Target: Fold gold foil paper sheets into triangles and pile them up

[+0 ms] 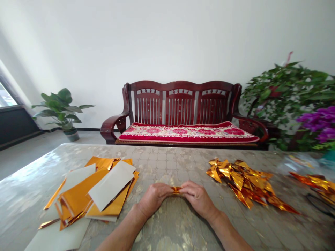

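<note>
A small piece of gold foil paper (176,190) is pinched between my two hands, low over the middle of the table. My left hand (156,196) grips its left end, thumb and fingers pressed together. At the other end my right hand (196,197) pinches it the same way. Most of the piece is covered by my fingers. To the left lies a loose stack of gold foil sheets (78,195), some turned with the white backing (112,184) up. On the right is a heap of folded gold foil pieces (243,177).
The table (162,226) has a patterned, shiny cover. At its right edge are a clear plastic bag (298,163), more gold foil (319,184) and a dark looped object (318,205). Behind stand a wooden bench (180,104), potted plants (61,111) and purple flowers (319,122).
</note>
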Available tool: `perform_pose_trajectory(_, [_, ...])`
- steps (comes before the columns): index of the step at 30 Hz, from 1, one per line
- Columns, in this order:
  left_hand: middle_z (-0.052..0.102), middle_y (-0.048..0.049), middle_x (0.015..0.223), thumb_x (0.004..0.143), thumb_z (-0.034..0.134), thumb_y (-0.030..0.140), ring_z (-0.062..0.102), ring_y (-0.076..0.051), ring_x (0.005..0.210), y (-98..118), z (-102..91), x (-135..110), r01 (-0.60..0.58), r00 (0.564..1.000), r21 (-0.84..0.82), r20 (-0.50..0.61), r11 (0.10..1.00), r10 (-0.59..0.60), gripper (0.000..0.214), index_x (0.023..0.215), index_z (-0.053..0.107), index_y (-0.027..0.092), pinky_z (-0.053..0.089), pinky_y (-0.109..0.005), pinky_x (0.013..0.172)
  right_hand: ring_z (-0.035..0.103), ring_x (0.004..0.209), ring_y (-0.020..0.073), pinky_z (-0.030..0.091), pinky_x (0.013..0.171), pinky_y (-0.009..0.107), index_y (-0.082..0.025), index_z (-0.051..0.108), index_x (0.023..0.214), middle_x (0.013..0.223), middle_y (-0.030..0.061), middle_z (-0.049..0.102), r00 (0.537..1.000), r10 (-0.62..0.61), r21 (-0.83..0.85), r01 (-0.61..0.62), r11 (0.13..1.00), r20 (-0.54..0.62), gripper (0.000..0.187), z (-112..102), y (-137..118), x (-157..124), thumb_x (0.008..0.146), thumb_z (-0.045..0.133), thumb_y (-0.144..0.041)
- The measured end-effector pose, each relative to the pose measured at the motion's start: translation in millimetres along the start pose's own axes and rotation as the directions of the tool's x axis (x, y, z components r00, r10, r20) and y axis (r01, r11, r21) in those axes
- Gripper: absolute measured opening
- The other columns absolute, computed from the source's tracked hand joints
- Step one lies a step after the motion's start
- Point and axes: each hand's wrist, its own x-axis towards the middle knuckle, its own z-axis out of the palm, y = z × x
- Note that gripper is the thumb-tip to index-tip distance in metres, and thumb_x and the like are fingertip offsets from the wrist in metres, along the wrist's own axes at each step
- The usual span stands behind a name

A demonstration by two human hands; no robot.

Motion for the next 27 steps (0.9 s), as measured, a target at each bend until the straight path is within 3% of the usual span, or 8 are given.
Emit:
perform_pose_trajectory(18, [0.075, -0.0022, 0.092, 0.1, 0.048, 0.031, 0.069, -0.014, 0.086, 0.9, 2.1, 0.1, -0.018, 1.0, -0.004, 0.016, 1.0, 0.018, 0.026, 0.1, 0.073, 0.023, 0.049, -0.022, 0.079, 0.067, 0.087, 0.0147, 0.053, 0.078, 0.025, -0.027, 0.077, 0.099, 0.093, 0.0039, 0.072, 0.999, -0.045, 0.008, 0.045, 0.999, 0.015, 0.022, 1.5, -4.4, 0.8, 0.096, 0.055, -0.029])
perform_pose_trajectory(27, [0.074, -0.002, 0.088, 0.099, 0.047, 0.031, 0.067, -0.014, 0.083, -0.8, 5.5, -1.0, 0.024, 1.0, 0.028, 0.005, 0.999, -0.024, 0.025, 0.099, 0.071, 0.023, 0.049, -0.022, 0.078, 0.067, 0.088, 0.0154, 0.054, 0.079, 0.026, -0.027, 0.076, 0.099, 0.094, 0.0041, 0.072, 0.999, -0.044, -0.039, 0.044, 0.998, 0.0, 0.023, 4.9, -7.5, 0.5, 0.095, 0.054, -0.023])
